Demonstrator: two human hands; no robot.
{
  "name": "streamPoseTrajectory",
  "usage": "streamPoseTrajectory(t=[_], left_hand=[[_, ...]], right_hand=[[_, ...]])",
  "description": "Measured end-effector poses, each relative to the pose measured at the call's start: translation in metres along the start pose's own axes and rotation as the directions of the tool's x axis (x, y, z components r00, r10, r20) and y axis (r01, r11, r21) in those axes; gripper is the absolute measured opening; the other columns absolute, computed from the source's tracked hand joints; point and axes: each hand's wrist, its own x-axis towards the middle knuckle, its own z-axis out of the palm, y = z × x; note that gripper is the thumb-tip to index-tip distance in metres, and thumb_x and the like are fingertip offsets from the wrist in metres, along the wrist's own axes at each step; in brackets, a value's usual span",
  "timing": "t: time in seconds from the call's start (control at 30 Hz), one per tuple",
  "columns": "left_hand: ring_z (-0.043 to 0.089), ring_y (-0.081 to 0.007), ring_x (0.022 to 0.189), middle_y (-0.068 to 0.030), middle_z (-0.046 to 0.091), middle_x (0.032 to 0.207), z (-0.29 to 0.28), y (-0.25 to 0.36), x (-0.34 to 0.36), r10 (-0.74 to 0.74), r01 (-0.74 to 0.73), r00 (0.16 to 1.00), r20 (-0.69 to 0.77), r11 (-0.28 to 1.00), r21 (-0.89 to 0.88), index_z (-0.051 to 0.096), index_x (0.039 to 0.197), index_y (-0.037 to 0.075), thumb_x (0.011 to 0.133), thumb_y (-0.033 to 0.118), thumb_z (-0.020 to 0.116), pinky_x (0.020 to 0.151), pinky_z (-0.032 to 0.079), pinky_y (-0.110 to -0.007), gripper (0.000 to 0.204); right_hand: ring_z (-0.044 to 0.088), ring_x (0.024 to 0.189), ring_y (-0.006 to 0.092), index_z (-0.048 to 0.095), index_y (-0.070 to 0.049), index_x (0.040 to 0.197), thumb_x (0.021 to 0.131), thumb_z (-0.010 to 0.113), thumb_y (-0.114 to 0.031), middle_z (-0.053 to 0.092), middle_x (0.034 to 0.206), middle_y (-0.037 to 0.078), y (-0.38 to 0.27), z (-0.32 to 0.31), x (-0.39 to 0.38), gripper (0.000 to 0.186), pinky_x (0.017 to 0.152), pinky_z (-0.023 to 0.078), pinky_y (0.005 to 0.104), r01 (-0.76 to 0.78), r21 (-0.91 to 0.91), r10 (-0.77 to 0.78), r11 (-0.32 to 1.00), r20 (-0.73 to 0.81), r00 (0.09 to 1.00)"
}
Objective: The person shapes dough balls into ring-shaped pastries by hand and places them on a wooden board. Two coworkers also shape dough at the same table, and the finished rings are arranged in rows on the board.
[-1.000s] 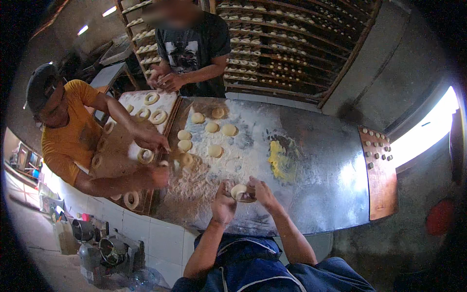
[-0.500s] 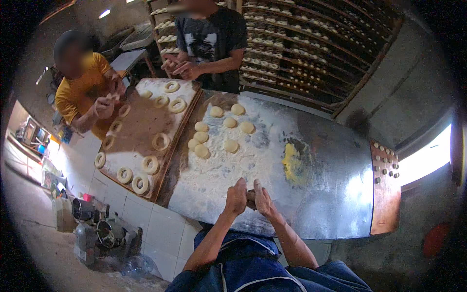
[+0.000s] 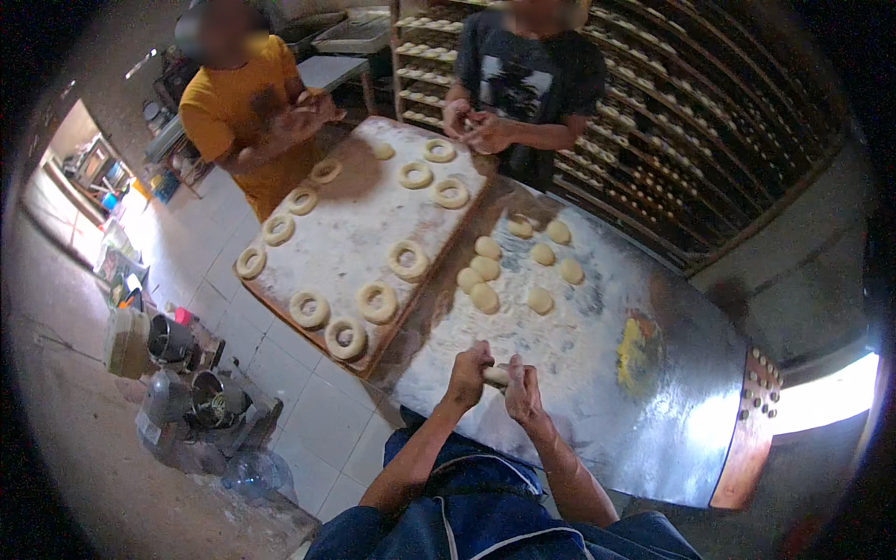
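Close in front of me, a pale piece of dough (image 3: 496,375) spans the gap between my two hands. My left hand (image 3: 469,378) grips one end with its fingers closed, and my right hand (image 3: 525,397) closes on the other. Both hands are over the near part of the floured metal table (image 3: 439,378). Beyond them lie several round dough balls (image 3: 539,300), some touching one another. To the left, dough rings (image 3: 376,302) rest along the sides of a floured wooden board (image 3: 327,238).
A person in yellow (image 3: 247,103) stands beyond the board; another in a dark shirt (image 3: 532,79) works with both hands at its far end. Racks of dough (image 3: 644,131) stand behind. Yellow residue (image 3: 638,355) marks the table. A smaller board (image 3: 744,448) lies right.
My view has swung left and down. My fingers have closed round the dough, which now shows between my hands. The person in yellow has straightened up.
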Motion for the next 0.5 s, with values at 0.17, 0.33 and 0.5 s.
streamPoseTrajectory(t=[0.17,0.33,0.5], left_hand=[[0.056,-0.0325,0.060,-0.0137,0.052,0.059,-0.072,-0.009,0.024,-0.468,0.296,0.884,-0.002,0.562,-0.772,0.048,0.075,0.005,0.099,0.033,0.037,0.055,0.041,-0.043,0.038],[0.057,-0.0223,0.060,-0.0121,0.057,0.066,-0.151,0.005,0.051,0.232,-0.156,0.939,-0.253,0.945,0.288,0.053,0.074,0.003,0.097,0.030,0.043,0.054,0.043,-0.038,0.036],[0.054,-0.0170,0.060,-0.0049,0.050,0.066,-0.249,0.013,0.112,-0.266,0.147,0.878,-0.399,0.941,-0.304,0.049,0.076,0.009,0.101,0.037,0.039,0.056,0.044,-0.034,0.039]], right_hand=[[0.052,0.061,0.0154,0.060,0.000,0.072,0.101,0.034,-0.051,0.055,0.063,0.004,-0.088,0.083,0.006,0.065,0.063,0.047,0.0324,0.216,-0.126,-0.207,0.968,0.082,0.975],[0.056,0.067,0.0153,0.063,0.006,0.087,0.100,0.043,-0.043,0.062,0.071,0.009,-0.075,0.133,0.064,0.055,0.061,0.047,0.0341,0.181,0.057,-0.189,0.982,0.364,0.912],[0.059,0.078,0.0220,0.057,0.006,0.109,0.081,0.067,-0.028,0.062,0.086,0.013,-0.110,0.206,0.129,0.045,0.077,0.050,0.0344,0.600,-0.275,-0.517,0.752,0.320,0.794]])
